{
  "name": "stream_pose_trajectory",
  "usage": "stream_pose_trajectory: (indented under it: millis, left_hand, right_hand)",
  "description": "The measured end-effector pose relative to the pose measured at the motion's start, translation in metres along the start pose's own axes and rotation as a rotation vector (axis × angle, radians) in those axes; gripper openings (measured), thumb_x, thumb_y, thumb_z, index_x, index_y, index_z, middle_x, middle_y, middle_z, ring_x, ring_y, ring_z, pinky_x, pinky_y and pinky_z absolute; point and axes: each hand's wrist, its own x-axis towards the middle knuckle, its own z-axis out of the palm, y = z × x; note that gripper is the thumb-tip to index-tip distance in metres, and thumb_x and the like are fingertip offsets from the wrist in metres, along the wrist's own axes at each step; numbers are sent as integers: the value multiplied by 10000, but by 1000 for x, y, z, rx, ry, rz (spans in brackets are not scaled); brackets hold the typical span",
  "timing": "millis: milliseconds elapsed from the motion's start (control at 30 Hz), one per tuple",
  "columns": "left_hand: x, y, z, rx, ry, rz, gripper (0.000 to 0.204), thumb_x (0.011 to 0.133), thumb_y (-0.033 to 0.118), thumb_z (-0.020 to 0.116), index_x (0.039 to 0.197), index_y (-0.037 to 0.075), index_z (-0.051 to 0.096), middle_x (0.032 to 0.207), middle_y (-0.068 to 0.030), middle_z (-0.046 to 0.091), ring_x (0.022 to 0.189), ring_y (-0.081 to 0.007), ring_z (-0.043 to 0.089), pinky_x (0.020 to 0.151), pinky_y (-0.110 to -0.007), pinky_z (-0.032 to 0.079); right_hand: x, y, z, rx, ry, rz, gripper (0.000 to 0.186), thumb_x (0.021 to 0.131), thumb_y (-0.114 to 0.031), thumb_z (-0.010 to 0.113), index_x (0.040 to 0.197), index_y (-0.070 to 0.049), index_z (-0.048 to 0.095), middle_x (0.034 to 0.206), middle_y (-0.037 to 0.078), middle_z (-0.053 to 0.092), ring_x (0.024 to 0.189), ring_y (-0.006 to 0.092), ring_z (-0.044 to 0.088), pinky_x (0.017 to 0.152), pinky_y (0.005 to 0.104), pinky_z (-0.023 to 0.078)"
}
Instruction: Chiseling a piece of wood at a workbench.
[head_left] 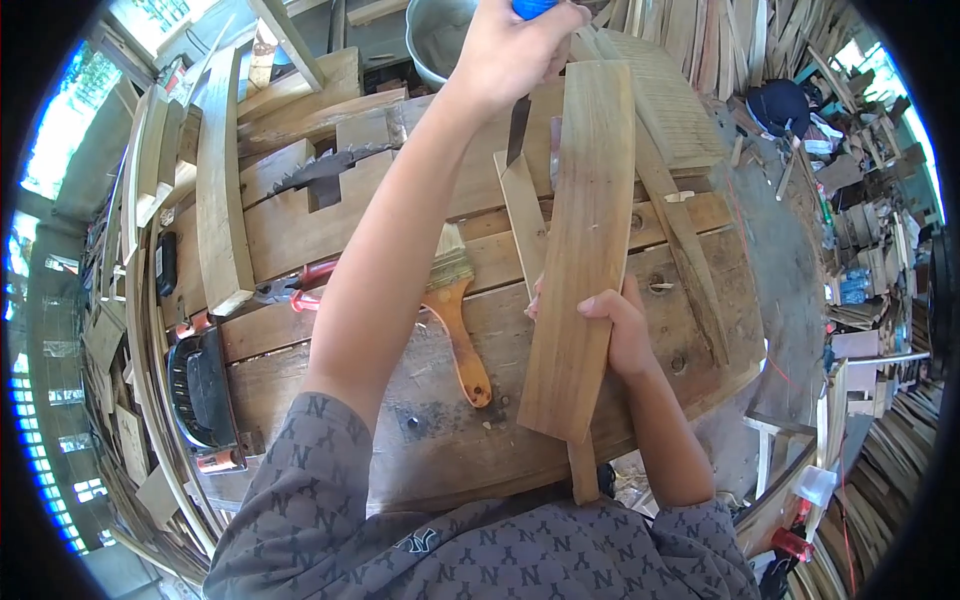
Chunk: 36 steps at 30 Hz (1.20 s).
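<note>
My left hand (515, 55) is raised at the top, closed on a blue-handled tool (535, 8); a dark flat blade (518, 130) shows below it, near the upper end of a pale narrow strip (520, 200). My right hand (625, 330) grips a wide brown board (592, 180) held lengthwise, thumb on its face; more fingertips show at its left edge, by the strip. A narrow piece (580, 470) sticks out below the board. Between my arms lie a wooden-handled paintbrush (455, 330) and red-handled pliers (275, 291), partly hidden by my left forearm.
The workbench (700, 290) holds planks (222, 180), a jagged dark saw blade (290, 178) and a black brush-like object (200, 390) at left. A grey bowl (425, 40) stands at the back. Wood stacks (900, 470) and a dark cap (778, 105) lie at right.
</note>
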Motion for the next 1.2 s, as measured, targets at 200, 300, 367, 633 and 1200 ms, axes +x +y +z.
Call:
stream_pose_trajectory:
  millis: [200, 300, 367, 633, 1200]
  left_hand:
    - [-2, 3, 4, -71, -20, -25, 310, 973, 126, 574, 673, 78, 510, 559, 16, 464, 449, -81, 420, 421, -262, 330]
    - [-3, 3, 4, -93, -38, 1, 306, 973, 118, 574, 677, 79, 510, 569, 27, 451, 447, -75, 397, 420, -260, 316]
    - [-3, 4, 5, -97, -37, -56, 300, 973, 113, 575, 681, 79, 515, 575, 31, 448, 446, -72, 387, 419, -257, 313]
    - [0, 1, 16, 49, -5, 8, 323, 965, 125, 612, 655, 95, 525, 540, 40, 465, 446, -67, 424, 412, -256, 311]
    - [5, -10, 20, 162, 123, 104, 333, 954, 131, 636, 637, 75, 549, 528, 40, 511, 466, -52, 480, 438, -261, 357]
  right_hand:
    - [-1, 0, -1, 8, 3, 5, 512, 752, -102, 516, 1203, 133, 573, 1053, 228, 691, 919, 320, 716, 842, 433, 573]
    - [-1, 4, -3, 11, -6, 2, 493, 758, -98, 515, 1187, 136, 581, 1038, 225, 696, 917, 315, 718, 846, 428, 573]
    - [-1, 4, -4, 8, -19, -6, 482, 761, -96, 514, 1177, 137, 586, 1027, 225, 699, 917, 313, 719, 850, 426, 573]
    - [1, 0, 2, -28, 32, 28, 566, 697, -179, 545, 1191, 96, 549, 980, 228, 662, 871, 336, 690, 819, 444, 564]
    - [1, 6, -4, 74, -34, -12, 451, 764, -82, 512, 1160, 127, 572, 1016, 214, 687, 919, 320, 712, 856, 438, 565]
